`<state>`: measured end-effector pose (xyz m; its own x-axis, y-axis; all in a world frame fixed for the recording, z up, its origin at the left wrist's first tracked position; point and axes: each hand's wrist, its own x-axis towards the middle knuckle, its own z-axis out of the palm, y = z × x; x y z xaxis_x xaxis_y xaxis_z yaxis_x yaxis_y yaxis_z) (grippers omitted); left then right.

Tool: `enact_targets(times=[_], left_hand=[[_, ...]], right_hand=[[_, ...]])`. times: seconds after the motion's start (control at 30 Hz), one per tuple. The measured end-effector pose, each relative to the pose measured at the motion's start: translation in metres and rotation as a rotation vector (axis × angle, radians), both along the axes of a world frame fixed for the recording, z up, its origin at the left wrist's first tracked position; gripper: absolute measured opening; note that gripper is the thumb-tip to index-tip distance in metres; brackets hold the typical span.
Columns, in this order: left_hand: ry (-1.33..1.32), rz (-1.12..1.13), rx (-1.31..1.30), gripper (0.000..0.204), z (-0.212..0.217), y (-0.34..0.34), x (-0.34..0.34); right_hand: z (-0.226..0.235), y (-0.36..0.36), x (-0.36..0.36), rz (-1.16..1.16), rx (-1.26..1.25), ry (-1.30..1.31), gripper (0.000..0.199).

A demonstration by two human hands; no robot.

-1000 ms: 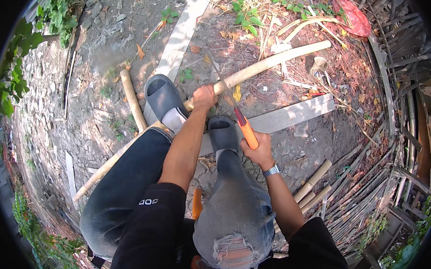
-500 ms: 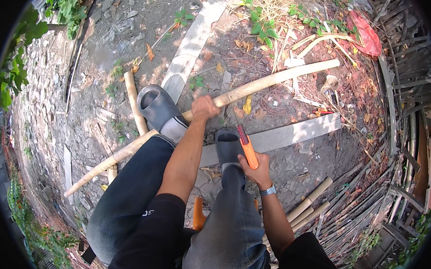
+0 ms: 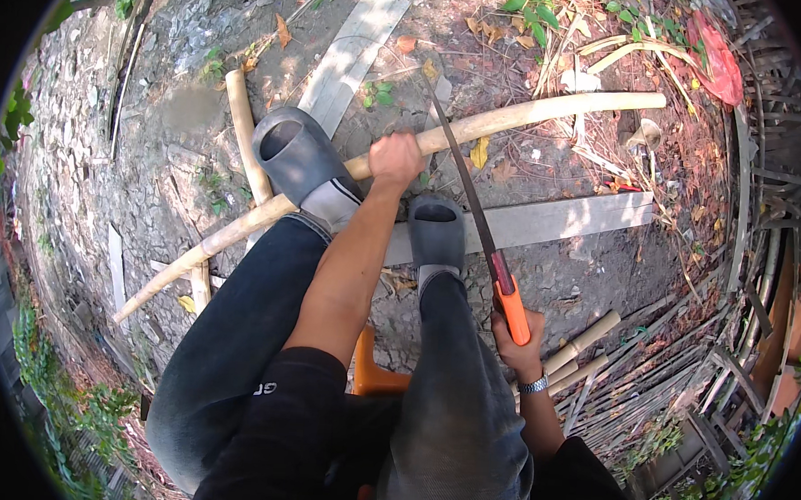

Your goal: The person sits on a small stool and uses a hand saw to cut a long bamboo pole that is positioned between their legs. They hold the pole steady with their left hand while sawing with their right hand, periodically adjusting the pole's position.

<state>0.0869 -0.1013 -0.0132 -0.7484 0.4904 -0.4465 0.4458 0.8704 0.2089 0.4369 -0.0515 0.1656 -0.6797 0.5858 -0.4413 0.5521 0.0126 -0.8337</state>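
A long, pale, slightly curved wooden pole (image 3: 548, 110) lies slantwise in front of me. My left hand (image 3: 395, 159) is wrapped around it near its middle. My left foot, in a grey slide sandal (image 3: 301, 159), is over the pole just left of that hand. My right hand (image 3: 515, 337) holds a handsaw (image 3: 474, 202) by its orange handle. The long thin blade points away from me and crosses the pole just right of my left hand. My right foot, also in a grey slide sandal (image 3: 437, 236), is by a flat grey board (image 3: 560, 229).
A second pole (image 3: 244, 120) passes under the first at left. Another grey board (image 3: 352, 53) lies farther off. At right are cut pole pieces (image 3: 586, 341), a heap of thin sticks (image 3: 658, 354) and a red plastic bag (image 3: 714, 58). An orange stool (image 3: 376, 375) shows beneath me.
My right hand has drawn the saw back toward me and to the right, and the whole blade now shows. The left hand keeps its grip on the pole. The view has shifted a little.
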Motion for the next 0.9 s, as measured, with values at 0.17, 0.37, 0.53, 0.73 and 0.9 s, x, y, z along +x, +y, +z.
enact_targets(times=[0.17,0.37,0.53,0.73,0.9], left_hand=[[0.124,-0.005,0.035,0.026,-0.01,-0.004,0.006],[0.086,-0.083,0.028,0.024,-0.005,0.008,0.007],[0.145,-0.067,0.057,0.023,-0.007,-0.003,0.0],[0.089,-0.021,0.025,0.038,0.003,0.0,0.017],[-0.179,-0.113,-0.016,0.058,0.023,-0.002,-0.021]], right_hand=[[0.0,0.001,0.012,0.042,0.094,0.01,0.019],[-0.061,0.04,-0.109,0.018,0.176,0.157,0.016],[-0.018,-0.002,-0.041,0.048,0.132,0.104,0.028],[0.014,-0.015,0.028,0.051,0.049,-0.016,0.01],[0.016,-0.014,0.013,0.063,0.098,0.017,0.006]])
